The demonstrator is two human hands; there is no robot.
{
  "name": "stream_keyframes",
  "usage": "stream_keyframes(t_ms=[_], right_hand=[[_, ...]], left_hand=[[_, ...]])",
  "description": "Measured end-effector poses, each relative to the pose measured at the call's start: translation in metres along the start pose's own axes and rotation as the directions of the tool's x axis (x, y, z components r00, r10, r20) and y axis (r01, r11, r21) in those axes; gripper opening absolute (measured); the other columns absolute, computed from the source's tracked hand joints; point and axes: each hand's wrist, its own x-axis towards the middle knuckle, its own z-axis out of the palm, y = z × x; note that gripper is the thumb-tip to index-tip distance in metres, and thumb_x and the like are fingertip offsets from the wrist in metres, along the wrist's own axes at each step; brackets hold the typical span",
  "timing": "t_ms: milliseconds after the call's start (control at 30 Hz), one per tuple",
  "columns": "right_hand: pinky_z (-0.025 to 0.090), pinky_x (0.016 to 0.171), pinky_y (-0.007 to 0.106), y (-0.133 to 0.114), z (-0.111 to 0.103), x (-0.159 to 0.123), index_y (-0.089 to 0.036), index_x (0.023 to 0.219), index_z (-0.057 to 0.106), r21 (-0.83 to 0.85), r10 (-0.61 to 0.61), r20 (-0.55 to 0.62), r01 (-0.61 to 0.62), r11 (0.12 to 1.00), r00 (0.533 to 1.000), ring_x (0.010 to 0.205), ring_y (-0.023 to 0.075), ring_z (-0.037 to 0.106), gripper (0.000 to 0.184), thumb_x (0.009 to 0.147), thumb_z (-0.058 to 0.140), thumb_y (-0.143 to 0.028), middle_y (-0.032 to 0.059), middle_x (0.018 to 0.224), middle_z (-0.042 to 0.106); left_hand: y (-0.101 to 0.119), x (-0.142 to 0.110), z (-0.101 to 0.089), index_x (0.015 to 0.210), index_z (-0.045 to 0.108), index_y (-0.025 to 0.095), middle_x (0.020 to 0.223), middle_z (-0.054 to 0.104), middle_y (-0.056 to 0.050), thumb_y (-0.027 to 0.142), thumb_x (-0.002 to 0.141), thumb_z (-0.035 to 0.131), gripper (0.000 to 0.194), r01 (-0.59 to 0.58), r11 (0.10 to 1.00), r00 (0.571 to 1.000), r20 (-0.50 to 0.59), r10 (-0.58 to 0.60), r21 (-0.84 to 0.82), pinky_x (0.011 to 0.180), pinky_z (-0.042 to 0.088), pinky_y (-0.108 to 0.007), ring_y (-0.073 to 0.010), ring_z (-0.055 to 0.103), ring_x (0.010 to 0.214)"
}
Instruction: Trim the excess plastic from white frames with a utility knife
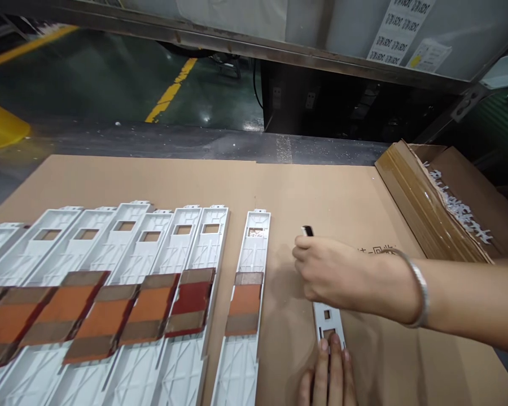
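Observation:
My right hand [328,268] is closed in a fist around a small tool [307,230]. Only its black-and-white end shows above the fingers; the rest is hidden, so I cannot tell its kind. Under that hand lies a narrow white plastic strip [328,316] with small rectangular holes, its far end covered by the fist. At the bottom edge, the fingers of my left hand [332,372] are stretched out and lie flat on the strip's near part. To the left, one long white plastic panel [249,254] with an orange-and-brown pad [244,304] lies by itself.
Several similar white panels [211,242] with orange, red and brown pads lie side by side at left. Cardboard [161,177] covers the table. An open cardboard box [427,208] of small white plastic pieces [461,211] stands at right. A metal-edged frame [245,48] crosses the top.

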Motion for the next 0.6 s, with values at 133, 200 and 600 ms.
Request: stream_keyframes(t_ms=[133,200,600], right_hand=[[0.036,0.064,0.034,0.001,0.028,-0.050,-0.022,0.069,0.064,0.012,0.284,-0.191,-0.287,0.958,0.940,0.065,0.0201,0.053,0.016,0.080,0.056,-0.013,0.0049,0.066,0.061],[0.035,0.059,0.035,-0.009,0.050,-0.075,-0.021,0.074,0.063,0.130,0.512,-0.190,-0.496,0.859,0.837,0.062,0.0211,0.053,0.018,0.087,0.050,-0.019,0.0056,0.064,0.058],[0.051,0.078,0.024,-0.179,0.143,-0.131,-0.021,0.116,0.057,0.916,0.836,0.382,-0.283,-0.286,0.393,0.096,0.0199,0.063,0.040,0.093,0.039,-0.049,0.0048,0.102,0.068]], left_hand=[[0.002,0.001,-0.003,0.089,0.068,0.021,0.087,0.075,-0.002,0.034,0.096,0.021,0.049,0.007,1.000,0.999,0.038,-0.006,-0.023,0.071,0.036,-0.034,-0.0167,0.062,0.091],[-0.001,0.001,-0.006,0.091,0.068,0.020,0.089,0.075,-0.002,0.038,0.095,0.022,0.049,-0.009,0.999,0.998,0.059,0.010,-0.031,0.073,0.037,-0.034,-0.0174,0.061,0.093],[-0.030,0.011,-0.037,0.101,0.064,0.035,0.138,0.051,0.003,0.033,0.079,0.062,0.023,-0.303,0.917,0.874,0.307,0.375,-0.258,0.096,0.036,-0.044,-0.0342,0.031,0.135]])
